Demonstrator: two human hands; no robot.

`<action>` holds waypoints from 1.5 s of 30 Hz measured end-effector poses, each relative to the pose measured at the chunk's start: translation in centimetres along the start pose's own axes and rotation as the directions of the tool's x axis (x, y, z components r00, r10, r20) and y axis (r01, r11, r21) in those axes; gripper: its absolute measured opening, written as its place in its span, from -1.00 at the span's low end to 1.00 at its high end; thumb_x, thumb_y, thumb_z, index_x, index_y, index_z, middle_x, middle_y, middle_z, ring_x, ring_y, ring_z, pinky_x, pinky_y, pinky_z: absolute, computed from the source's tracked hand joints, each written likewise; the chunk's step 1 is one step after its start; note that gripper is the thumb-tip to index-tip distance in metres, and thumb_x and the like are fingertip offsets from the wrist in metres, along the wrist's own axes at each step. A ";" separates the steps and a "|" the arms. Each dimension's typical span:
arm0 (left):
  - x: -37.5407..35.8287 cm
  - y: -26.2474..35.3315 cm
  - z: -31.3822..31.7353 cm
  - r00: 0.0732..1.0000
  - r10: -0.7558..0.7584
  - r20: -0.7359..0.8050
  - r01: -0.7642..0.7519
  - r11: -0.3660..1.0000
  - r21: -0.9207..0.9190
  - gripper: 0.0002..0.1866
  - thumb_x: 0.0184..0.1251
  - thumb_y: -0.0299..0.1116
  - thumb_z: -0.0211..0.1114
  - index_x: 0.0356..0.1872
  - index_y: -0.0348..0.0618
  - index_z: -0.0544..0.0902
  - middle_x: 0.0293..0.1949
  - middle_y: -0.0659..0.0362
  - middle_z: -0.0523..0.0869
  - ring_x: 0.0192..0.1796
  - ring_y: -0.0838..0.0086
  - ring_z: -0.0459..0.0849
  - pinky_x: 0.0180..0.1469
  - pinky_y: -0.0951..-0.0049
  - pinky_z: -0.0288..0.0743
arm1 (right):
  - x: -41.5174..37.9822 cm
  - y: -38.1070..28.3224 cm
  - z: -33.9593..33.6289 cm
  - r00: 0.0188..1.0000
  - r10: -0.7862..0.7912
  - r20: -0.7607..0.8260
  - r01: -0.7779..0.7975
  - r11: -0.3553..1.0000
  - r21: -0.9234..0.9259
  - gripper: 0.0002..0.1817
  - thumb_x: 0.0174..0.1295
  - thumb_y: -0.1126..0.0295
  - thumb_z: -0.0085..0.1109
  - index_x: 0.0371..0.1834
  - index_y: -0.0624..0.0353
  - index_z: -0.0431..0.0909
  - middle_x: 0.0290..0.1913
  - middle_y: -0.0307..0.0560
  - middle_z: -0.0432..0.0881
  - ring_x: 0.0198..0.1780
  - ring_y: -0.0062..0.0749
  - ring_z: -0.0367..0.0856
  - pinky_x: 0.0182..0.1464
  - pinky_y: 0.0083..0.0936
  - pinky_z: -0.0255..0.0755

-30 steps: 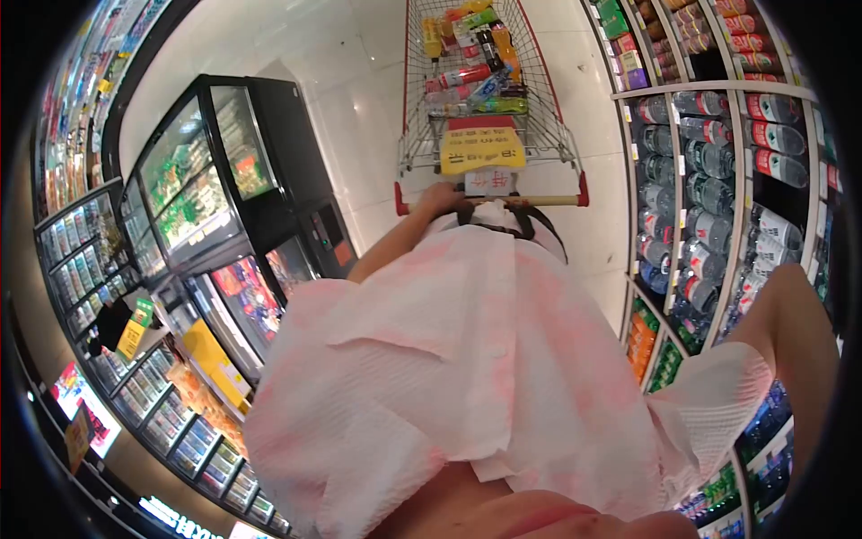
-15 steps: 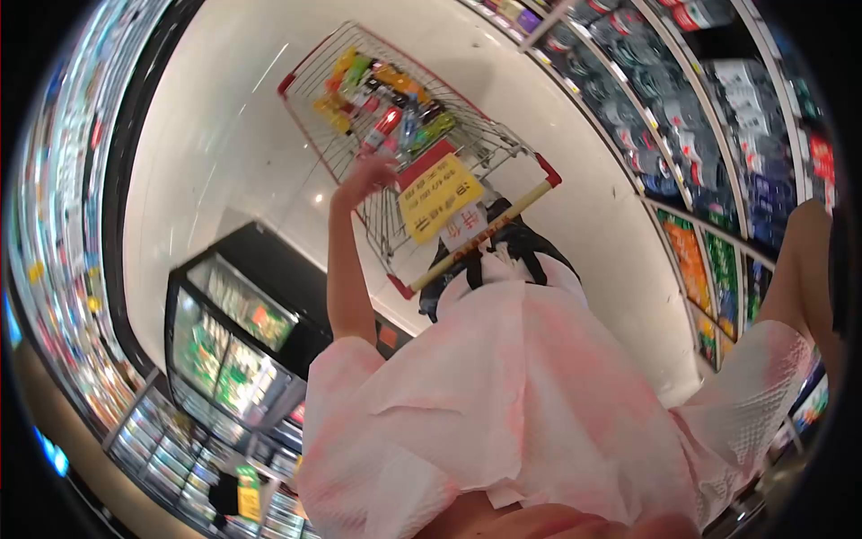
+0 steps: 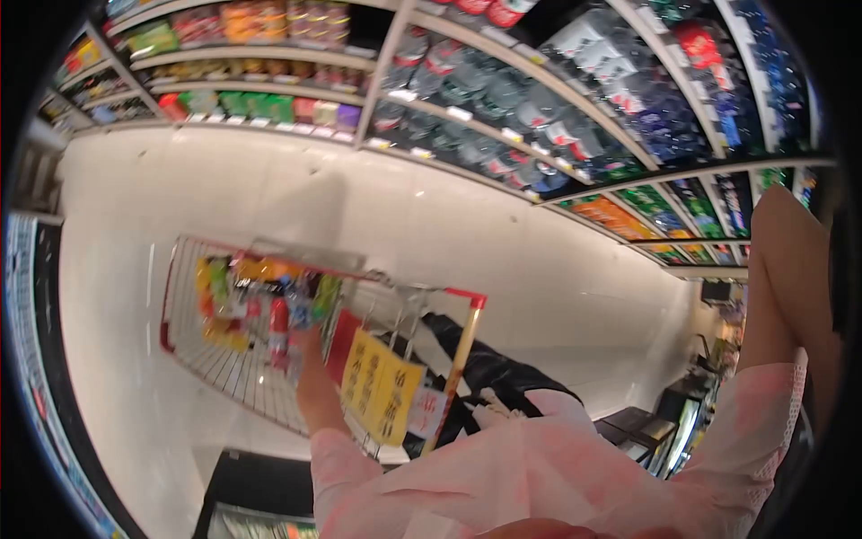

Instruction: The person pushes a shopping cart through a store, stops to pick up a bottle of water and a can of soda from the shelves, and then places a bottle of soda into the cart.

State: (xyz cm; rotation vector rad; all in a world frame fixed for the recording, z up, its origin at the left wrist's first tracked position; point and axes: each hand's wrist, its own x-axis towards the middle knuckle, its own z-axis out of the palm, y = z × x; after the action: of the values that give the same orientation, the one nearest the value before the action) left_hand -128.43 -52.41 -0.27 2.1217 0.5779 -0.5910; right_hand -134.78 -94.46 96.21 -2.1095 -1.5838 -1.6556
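The biggest thing we see is the wall of shelves (image 3: 385, 76), stacked with drinks and packets; it stands across the pale floor (image 3: 557, 278) from the cart, so a drifting cart could run into its lower edge. A black cabinet (image 3: 256, 476) sits near the cart's other side, and we judge that a swing that way could knock its corner.

The shopping cart (image 3: 165, 337) itself stands at a slant in front of the body, and we see no hand on its handle (image 3: 461, 355). Unsteadied, it might roll, or bump the legs in dark trousers (image 3: 503, 364) close by it.

At the handle end hangs a yellow sign (image 3: 382, 386), beside a red panel (image 3: 343, 341); the reaching arm lies close to both, so a sleeve might catch the sign's edge. The white card (image 3: 427, 413) next to it could bend likewise.

In the far part of the basket lie the bottles, loosely heaped. Pulling at the red bottle (image 3: 279, 316) could set its neighbours sliding.

Our left hand (image 3: 308, 341) is over the bottles beside it; blur means we cannot tell whether the fingers are spread or closed, or touching anything. The right hand is out of sight beyond its raised arm.
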 end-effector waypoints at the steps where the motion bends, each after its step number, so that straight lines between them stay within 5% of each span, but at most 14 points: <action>1: 2.5 -3.3 1.8 0.986 0.049 -0.160 0.004 0.948 0.319 0.02 -0.15 0.18 0.65 0.27 -0.33 0.49 0.25 -0.18 0.56 0.33 -0.09 0.51 0.34 -0.05 0.41 | 0.9 0.1 0.5 0.999 -0.019 0.032 0.019 1.000 -0.009 -0.52 0.39 -0.02 0.09 0.20 0.04 0.57 0.16 -0.13 0.54 0.20 -0.29 0.49 0.45 0.09 0.18; 6: 1.2 -0.9 -0.1 0.982 0.055 -0.182 0.054 0.836 0.546 0.02 -0.06 0.30 0.56 0.26 -0.33 0.47 0.20 -0.18 0.58 0.28 -0.05 0.55 0.30 -0.02 0.45 | 2.9 2.4 -0.4 0.984 -0.176 0.037 0.176 0.984 -0.006 -0.55 0.39 0.02 0.09 0.18 0.06 0.57 0.16 -0.13 0.54 0.20 -0.29 0.49 0.45 0.09 0.18; 11: -0.1 0.5 -1.9 0.852 0.031 0.522 -0.015 0.999 -0.034 -0.10 0.22 0.27 0.44 0.30 -0.35 0.48 0.27 -0.15 0.61 0.21 0.19 0.65 0.17 0.16 0.57 | 5.1 4.5 -3.7 0.990 -0.144 0.001 0.144 0.990 0.007 -0.57 0.39 0.05 0.09 0.16 0.08 0.57 0.15 -0.12 0.54 0.21 -0.30 0.48 0.45 0.08 0.17; 13: -0.9 -0.1 -0.5 0.977 -0.213 0.005 0.213 0.977 0.018 -0.21 0.33 0.23 0.37 0.30 -0.28 0.50 0.19 -0.01 0.65 0.12 0.28 0.67 0.11 0.23 0.61 | 5.7 5.7 -4.9 0.994 -0.093 -0.064 0.096 0.995 0.039 -0.59 0.39 0.07 0.09 0.15 0.08 0.57 0.15 -0.12 0.54 0.21 -0.30 0.48 0.45 0.08 0.17; 15: -4.9 4.0 -4.2 0.931 -0.188 0.314 0.345 0.739 -0.580 -0.29 0.40 0.17 0.33 0.30 -0.23 0.50 0.13 0.06 0.65 0.09 0.29 0.66 0.13 0.24 0.61 | 5.3 7.0 -5.9 0.987 -0.071 -0.146 0.081 0.995 0.062 -0.60 0.39 0.08 0.09 0.14 0.09 0.58 0.14 -0.12 0.54 0.21 -0.30 0.48 0.46 0.08 0.17; 22: -18.7 14.3 -12.5 0.920 -0.024 0.392 0.392 0.115 -0.913 -0.36 0.44 0.15 0.29 0.28 -0.15 0.49 0.11 0.09 0.63 0.13 0.28 0.63 0.13 0.29 0.60 | 4.7 9.7 -12.4 0.911 -0.085 -0.403 0.114 0.992 0.049 -0.63 0.39 0.13 0.09 0.11 0.11 0.58 0.13 -0.11 0.55 0.22 -0.30 0.48 0.46 0.08 0.16; 28: -28.3 15.6 -14.1 0.996 -0.069 0.059 0.072 0.219 -0.973 -0.48 0.52 0.05 0.18 0.30 -0.04 0.45 0.07 0.18 0.62 0.08 0.33 0.63 0.15 0.36 0.57 | 5.5 9.4 -19.7 0.874 -0.077 -0.481 0.087 0.996 -0.001 -0.66 0.39 0.17 0.09 0.08 0.13 0.59 0.12 -0.10 0.55 0.22 -0.31 0.47 0.46 0.07 0.16; 31: -31.3 16.6 -13.6 0.979 0.164 -0.120 -0.197 0.623 -0.757 -0.41 0.51 0.07 0.16 0.43 0.05 0.36 0.16 0.19 0.59 0.04 0.39 0.62 0.08 0.41 0.55 | 5.6 8.3 -22.5 0.852 -0.094 -0.514 0.071 0.995 -0.065 -0.68 0.39 0.20 0.09 0.06 0.14 0.59 0.12 -0.10 0.55 0.22 -0.31 0.47 0.46 0.07 0.15; 34: -29.8 17.8 -12.7 0.964 0.238 -0.120 -0.223 0.473 -0.852 -0.34 0.51 0.10 0.14 0.52 0.14 0.26 0.21 0.22 0.56 0.00 0.43 0.61 -0.02 0.45 0.51 | 6.3 7.0 -24.8 0.847 -0.126 -0.517 0.072 0.990 -0.123 -0.69 0.40 0.22 0.09 0.05 0.15 0.59 0.11 -0.09 0.56 0.23 -0.31 0.47 0.47 0.07 0.15; 35: -28.4 16.8 -12.3 0.924 0.305 -0.229 -0.301 0.213 -0.929 -0.22 0.22 -0.72 0.19 0.47 -0.26 0.08 0.06 -0.16 0.60 0.16 0.20 0.64 0.21 0.17 0.54 | 6.5 6.7 -25.3 0.852 -0.127 -0.508 0.068 0.989 -0.132 -0.70 0.40 0.22 0.09 0.05 0.16 0.59 0.11 -0.09 0.56 0.23 -0.31 0.47 0.47 0.07 0.15; 38: -32.5 25.2 -13.4 0.967 0.155 -0.202 -0.252 0.482 -0.839 -0.35 0.49 0.08 0.15 0.52 0.17 0.27 0.19 0.25 0.56 0.07 0.44 0.57 -0.06 0.44 0.49 | 7.2 4.6 -27.9 0.866 -0.113 -0.487 0.043 0.987 -0.152 -0.71 0.40 0.25 0.09 0.03 0.17 0.59 0.11 -0.09 0.56 0.23 -0.32 0.46 0.47 0.06 0.15; 39: -31.6 23.9 -12.6 0.873 0.332 -0.357 -0.488 0.584 -0.649 -0.33 0.46 0.10 0.19 0.49 0.10 0.29 0.18 0.23 0.58 0.11 0.43 0.54 -0.08 0.38 0.50 | 7.5 4.3 -28.2 0.865 -0.111 -0.490 0.038 0.987 -0.155 -0.72 0.40 0.25 0.09 0.03 0.17 0.59 0.10 -0.08 0.56 0.23 -0.32 0.46 0.47 0.06 0.15; 42: -28.4 26.3 -14.5 0.966 0.259 0.027 -0.046 0.272 -0.961 -0.30 0.43 0.12 0.22 0.47 0.02 0.30 0.19 0.19 0.57 0.08 0.38 0.58 -0.11 0.35 0.50 | 7.2 3.4 -29.1 0.854 -0.137 -0.502 0.047 0.981 -0.187 -0.73 0.40 0.27 0.09 0.01 0.18 0.60 0.10 -0.08 0.56 0.23 -0.32 0.46 0.47 0.06 0.14; 45: -33.5 32.9 -14.4 0.949 0.294 -0.114 -0.236 0.423 -0.875 -0.28 0.42 0.14 0.24 0.46 -0.01 0.31 0.19 0.18 0.57 0.02 0.32 0.63 -0.09 0.33 0.50 | 4.8 3.2 -28.6 0.833 -0.168 -0.528 0.065 0.976 -0.207 -0.75 0.40 0.29 0.09 0.00 0.19 0.60 0.09 -0.08 0.56 0.23 -0.32 0.46 0.47 0.06 0.14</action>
State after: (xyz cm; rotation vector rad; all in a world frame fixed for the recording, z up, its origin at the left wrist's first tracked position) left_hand -132.36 -64.91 47.08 1.1191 0.3616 -0.0816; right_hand -153.08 -108.74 113.87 -1.4063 -1.4322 -2.2508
